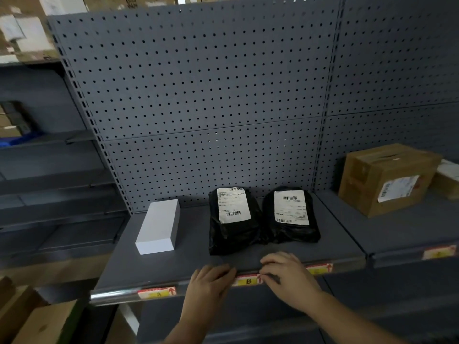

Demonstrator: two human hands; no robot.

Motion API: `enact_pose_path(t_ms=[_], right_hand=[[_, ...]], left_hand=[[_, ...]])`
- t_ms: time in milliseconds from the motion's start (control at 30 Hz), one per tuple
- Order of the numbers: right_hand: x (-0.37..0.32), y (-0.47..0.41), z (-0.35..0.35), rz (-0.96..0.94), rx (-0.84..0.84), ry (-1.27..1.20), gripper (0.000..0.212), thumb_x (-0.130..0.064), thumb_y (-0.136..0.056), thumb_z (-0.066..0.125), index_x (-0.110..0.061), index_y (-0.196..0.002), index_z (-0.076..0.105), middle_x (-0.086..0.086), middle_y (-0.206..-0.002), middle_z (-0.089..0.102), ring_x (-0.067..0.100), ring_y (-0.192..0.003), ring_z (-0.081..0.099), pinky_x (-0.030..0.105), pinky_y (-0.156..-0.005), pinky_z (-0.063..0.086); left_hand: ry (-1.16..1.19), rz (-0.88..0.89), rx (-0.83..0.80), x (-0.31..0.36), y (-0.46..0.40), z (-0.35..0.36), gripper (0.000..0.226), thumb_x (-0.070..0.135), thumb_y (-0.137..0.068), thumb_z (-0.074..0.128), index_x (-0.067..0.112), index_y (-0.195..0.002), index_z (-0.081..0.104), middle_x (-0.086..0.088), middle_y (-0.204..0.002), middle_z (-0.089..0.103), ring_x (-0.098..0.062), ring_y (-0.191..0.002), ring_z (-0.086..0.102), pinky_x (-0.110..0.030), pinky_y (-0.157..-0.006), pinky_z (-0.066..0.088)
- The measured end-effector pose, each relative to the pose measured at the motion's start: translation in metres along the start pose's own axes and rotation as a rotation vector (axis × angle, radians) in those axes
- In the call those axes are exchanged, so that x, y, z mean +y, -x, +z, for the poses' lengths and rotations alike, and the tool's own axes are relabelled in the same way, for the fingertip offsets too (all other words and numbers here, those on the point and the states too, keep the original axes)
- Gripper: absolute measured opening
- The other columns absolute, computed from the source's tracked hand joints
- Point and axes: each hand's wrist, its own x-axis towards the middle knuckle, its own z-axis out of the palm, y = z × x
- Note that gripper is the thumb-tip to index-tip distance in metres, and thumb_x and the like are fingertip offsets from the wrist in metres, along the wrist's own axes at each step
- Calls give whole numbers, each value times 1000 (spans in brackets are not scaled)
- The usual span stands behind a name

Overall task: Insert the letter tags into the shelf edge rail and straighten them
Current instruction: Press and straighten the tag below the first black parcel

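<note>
The shelf edge rail (116,294) runs along the front of a grey shelf. Three yellow-and-red letter tags sit in it: tag A (157,293) at the left, tag B (247,280) in the middle, and a third tag (319,268) to the right whose letter is too blurred to read. My left hand (210,285) rests on the rail, fingertips at the left end of tag B. At the tag's right end, my right hand (285,276) pinches or presses its edge. Tag B shows between both hands.
On the shelf stand a white box (159,225) and two black parcels (233,219) (290,214) with white labels. The neighbouring shelf at right bears a brown carton (387,177) and another tag (438,252). Cardboard boxes (37,324) lie at lower left.
</note>
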Motion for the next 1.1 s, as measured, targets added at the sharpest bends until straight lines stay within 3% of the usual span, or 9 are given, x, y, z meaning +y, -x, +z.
enact_pose_path(t_ms=[200,333,500,833,1100], right_hand=[[0,-6,0,-19,-54,-6,14,-34,-92,57,-31,-92,71,-20,-117,59,-1,-113,45,13,-91,22],[-2,-8,-3,-36,-80,-13,14,-30,-94,54,-27,-91,67,-19,-120,56,-2,-114,43,17,-93,23],[-4,-9,-8,-46,-115,2,15,-28,-96,51,-25,-95,66,-17,-121,53,0,-114,42,17,-96,24],[-5,-13,-20,3,-178,-23,16,-31,-95,52,-31,-90,68,-24,-120,51,-8,-111,41,17,-95,25],[-13,-11,-14,8,-123,-29,18,-29,-94,52,-27,-93,70,-20,-119,56,-3,-112,45,17,-93,24]], left_hand=[[50,-46,12,-2,2,3,14,39,-84,61,31,-88,72,12,-106,67,-11,-89,57,-26,-76,44],[60,-82,-15,2,-1,5,13,38,-83,60,30,-82,70,16,-101,67,-5,-88,56,-19,-80,36],[57,-166,-39,9,-7,6,14,38,-82,57,31,-79,69,19,-95,66,-1,-89,56,-20,-77,40],[42,-150,-133,13,-11,-1,11,36,-81,55,31,-77,64,19,-90,62,-1,-85,55,-21,-72,41],[59,-182,-151,5,-9,-4,15,36,-82,53,31,-78,66,19,-88,64,0,-83,56,-22,-74,46]])
